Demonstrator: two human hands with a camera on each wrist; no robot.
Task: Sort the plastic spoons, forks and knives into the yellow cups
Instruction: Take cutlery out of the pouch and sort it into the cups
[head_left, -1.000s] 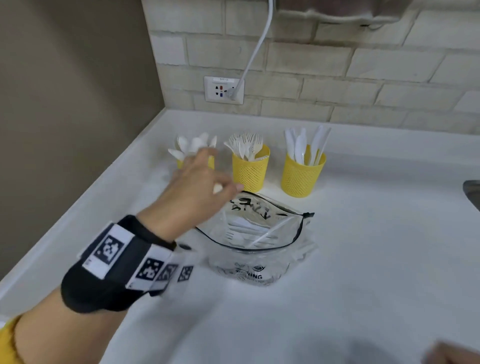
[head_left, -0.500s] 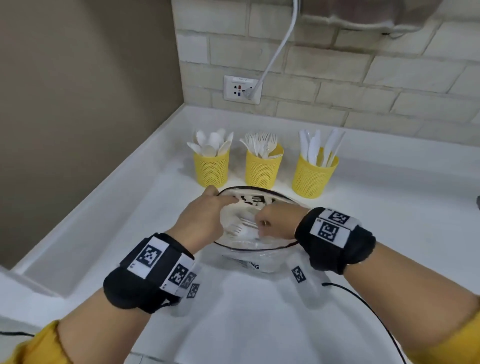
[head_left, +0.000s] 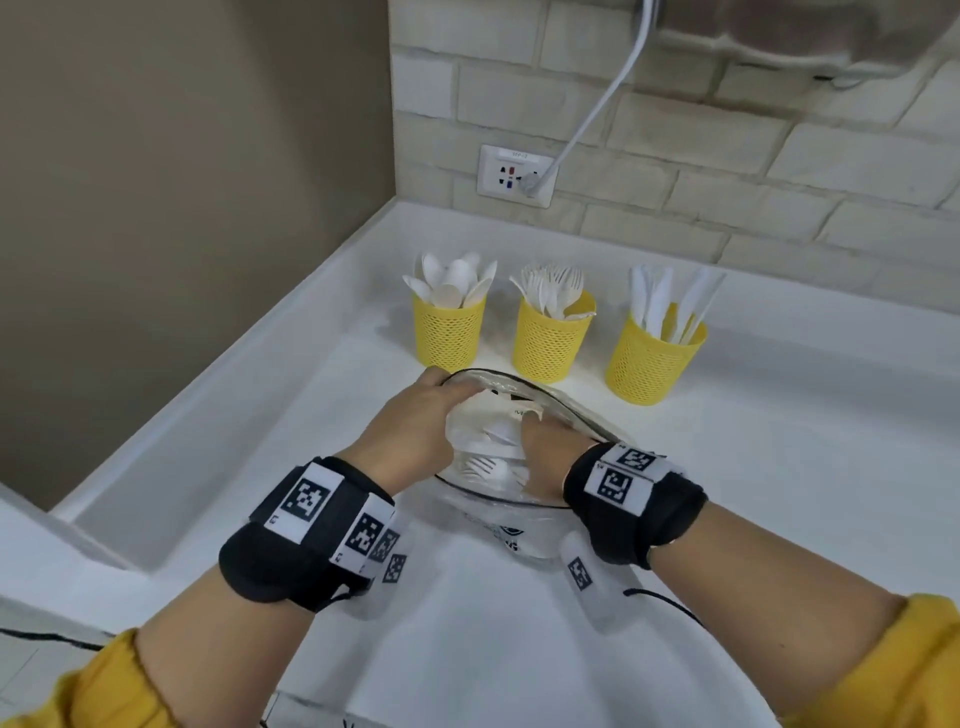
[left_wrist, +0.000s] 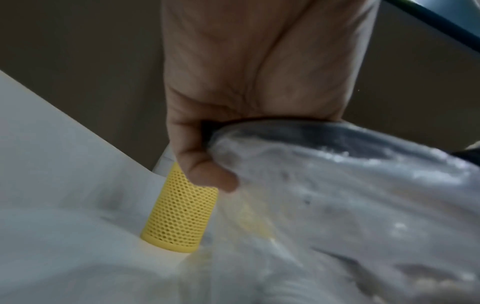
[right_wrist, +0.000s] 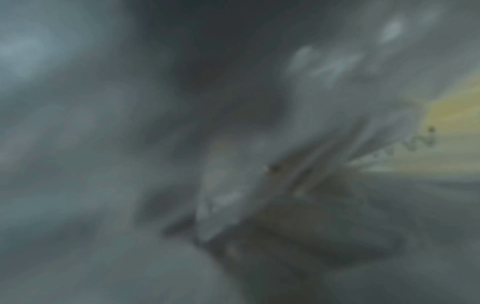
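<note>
Three yellow mesh cups stand in a row near the back wall: the left cup (head_left: 449, 332) holds spoons, the middle cup (head_left: 551, 339) forks, the right cup (head_left: 652, 358) knives. In front of them lies a clear zip pouch (head_left: 511, 512) with white plastic cutlery (head_left: 485, 467) inside. My left hand (head_left: 415, 415) grips the pouch's black-edged rim (left_wrist: 298, 128) at its left side, thumb curled over it. My right hand (head_left: 548, 447) reaches into the pouch; its fingers are hidden among the cutlery. The right wrist view is a dark blur.
The white counter (head_left: 779, 467) has a raised lip along the left wall and back. A wall socket (head_left: 517, 175) with a white cable sits above the cups. A black wire (head_left: 665, 605) trails from my right wristband.
My left hand came back from the spoon cup and took hold of the pouch rim. My right hand entered the view and pushed deeper into the pouch.
</note>
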